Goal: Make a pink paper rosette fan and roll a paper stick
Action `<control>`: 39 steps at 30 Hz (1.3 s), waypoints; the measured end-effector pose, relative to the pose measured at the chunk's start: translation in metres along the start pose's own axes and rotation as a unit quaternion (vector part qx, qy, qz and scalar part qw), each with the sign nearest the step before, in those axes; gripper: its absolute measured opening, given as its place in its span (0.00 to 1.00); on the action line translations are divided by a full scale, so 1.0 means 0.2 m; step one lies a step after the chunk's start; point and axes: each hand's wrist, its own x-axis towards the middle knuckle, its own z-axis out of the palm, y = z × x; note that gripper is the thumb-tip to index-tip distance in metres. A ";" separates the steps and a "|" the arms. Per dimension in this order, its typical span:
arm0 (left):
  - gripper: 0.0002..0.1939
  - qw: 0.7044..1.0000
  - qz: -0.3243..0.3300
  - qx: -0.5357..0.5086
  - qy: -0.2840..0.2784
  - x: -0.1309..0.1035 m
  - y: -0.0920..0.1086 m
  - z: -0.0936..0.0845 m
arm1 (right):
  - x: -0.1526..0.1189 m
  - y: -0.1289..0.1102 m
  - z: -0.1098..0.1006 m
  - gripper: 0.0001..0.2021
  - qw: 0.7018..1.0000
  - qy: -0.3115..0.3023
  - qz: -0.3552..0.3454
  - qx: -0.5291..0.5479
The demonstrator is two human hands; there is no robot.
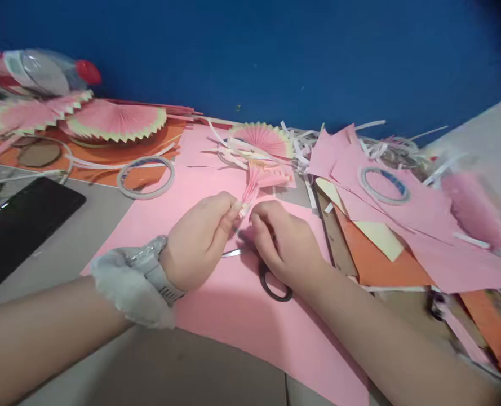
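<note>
My left hand (pixel 203 239) pinches the gathered lower end of a pleated pink paper fan (pixel 261 179), which spreads out above the fingers. A small white strip shows at the pinched end. Close to its right, my right hand (pixel 286 242) is closed, with its fingertips near that end; what it holds, if anything, is hidden. Black-handled scissors (pixel 275 290) lie beneath my right hand, one blade showing between the hands. Under both hands is a large pink sheet (pixel 233 316). A watch and a pale scrunchie are on my left wrist.
Finished pleated fans (pixel 117 120) and a bottle (pixel 43 72) are at the back left, a black phone (pixel 26 225) at the left. Tape rolls lie left (pixel 146 177) and right (pixel 384 185). Pink sheets (pixel 428 225), orange paper (pixel 372 265) and white strips fill the right, before a blue wall (pixel 275 56).
</note>
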 end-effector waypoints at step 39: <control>0.11 0.998 0.011 0.025 0.051 0.02 0.00 0.01 | 0.00 0.01 0.00 0.08 0.984 0.113 -0.112 0.080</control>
